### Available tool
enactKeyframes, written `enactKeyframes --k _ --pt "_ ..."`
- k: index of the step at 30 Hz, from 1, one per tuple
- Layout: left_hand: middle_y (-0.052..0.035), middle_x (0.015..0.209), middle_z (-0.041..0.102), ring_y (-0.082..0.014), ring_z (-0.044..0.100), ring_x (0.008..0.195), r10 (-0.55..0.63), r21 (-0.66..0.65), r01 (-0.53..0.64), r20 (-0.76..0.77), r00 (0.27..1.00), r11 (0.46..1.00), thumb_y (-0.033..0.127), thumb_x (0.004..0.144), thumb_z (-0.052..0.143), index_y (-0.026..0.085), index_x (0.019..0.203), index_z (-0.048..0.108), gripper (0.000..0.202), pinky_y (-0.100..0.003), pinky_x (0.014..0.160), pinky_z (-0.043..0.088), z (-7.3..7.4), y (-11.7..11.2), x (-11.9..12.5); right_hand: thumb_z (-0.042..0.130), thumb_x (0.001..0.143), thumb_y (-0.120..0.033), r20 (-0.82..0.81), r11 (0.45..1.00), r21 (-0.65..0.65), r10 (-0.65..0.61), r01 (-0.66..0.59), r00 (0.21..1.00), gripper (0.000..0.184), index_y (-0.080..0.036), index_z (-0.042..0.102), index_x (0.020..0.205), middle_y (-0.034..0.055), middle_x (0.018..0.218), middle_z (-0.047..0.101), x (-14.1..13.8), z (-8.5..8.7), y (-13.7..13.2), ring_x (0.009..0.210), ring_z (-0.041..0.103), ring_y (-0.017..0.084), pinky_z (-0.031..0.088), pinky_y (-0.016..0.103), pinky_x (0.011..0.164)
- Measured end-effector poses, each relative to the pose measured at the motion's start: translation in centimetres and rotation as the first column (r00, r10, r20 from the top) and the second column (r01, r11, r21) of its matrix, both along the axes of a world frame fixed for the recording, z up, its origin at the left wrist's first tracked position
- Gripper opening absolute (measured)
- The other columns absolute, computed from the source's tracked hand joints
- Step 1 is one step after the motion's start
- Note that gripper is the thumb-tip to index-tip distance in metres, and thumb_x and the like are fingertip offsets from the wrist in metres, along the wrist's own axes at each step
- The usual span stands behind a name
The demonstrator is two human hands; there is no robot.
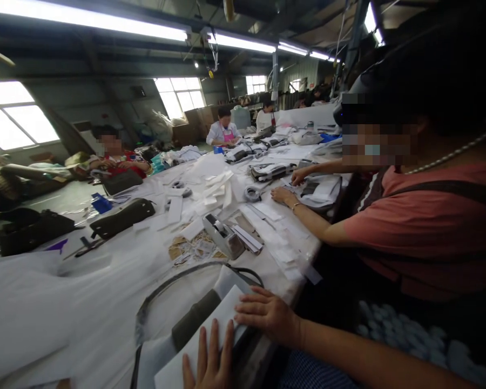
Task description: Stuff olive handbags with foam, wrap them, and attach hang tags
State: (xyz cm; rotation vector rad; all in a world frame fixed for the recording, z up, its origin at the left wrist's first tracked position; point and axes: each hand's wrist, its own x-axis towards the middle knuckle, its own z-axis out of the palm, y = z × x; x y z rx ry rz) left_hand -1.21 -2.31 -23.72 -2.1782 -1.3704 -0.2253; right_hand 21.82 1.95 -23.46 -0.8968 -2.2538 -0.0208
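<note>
My left hand (209, 362) lies flat with fingers stretched out on a white sheet (210, 335) at the table's near edge. My right hand (267, 314) rests palm down, fingers apart, on the upper corner of the same sheet. Under the sheet lies a dark grey fabric piece (194, 320) with a thin black strap (174, 283) looping around it. Neither hand grips anything.
A tape dispenser (225, 235) stands just beyond on the white table (105, 302), among paper strips and brown scraps. A person in a red shirt (421, 227) works at my right, hands on white pieces. Dark bags (121, 216) lie at left. Other workers sit farther back.
</note>
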Motion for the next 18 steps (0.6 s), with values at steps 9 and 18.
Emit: enactKeyframes --k 9,18 --pt "-0.0043 0.149 0.049 -0.0271 0.052 0.132 -0.036 0.075 0.028 0.104 0.994 0.997 0.001 0.087 0.043 0.036 0.143 0.043 0.066 -0.055 0.114 0.033 -0.4 -0.3 -0.2 0.055 0.096 -0.027 -0.367 0.878 -0.428 -0.387 0.216 0.846 0.043 -0.025 0.055 0.139 0.0091 0.143 0.057 1.0 1.1 -4.4 0.135 0.051 0.024 0.043 0.043 0.114" --pt "-0.0016 0.151 0.047 -0.0252 0.046 0.137 -0.085 0.091 0.071 0.162 0.983 0.993 0.001 0.087 0.048 0.035 0.144 0.044 0.067 -0.049 0.124 0.014 -0.2 -0.4 -0.6 0.078 0.071 -0.038 -0.467 0.482 -0.862 -0.637 -0.157 0.614 0.064 -0.017 0.062 0.130 0.0106 0.127 0.068 0.2 2.5 -3.7 0.122 0.061 0.032 0.045 0.045 0.108"
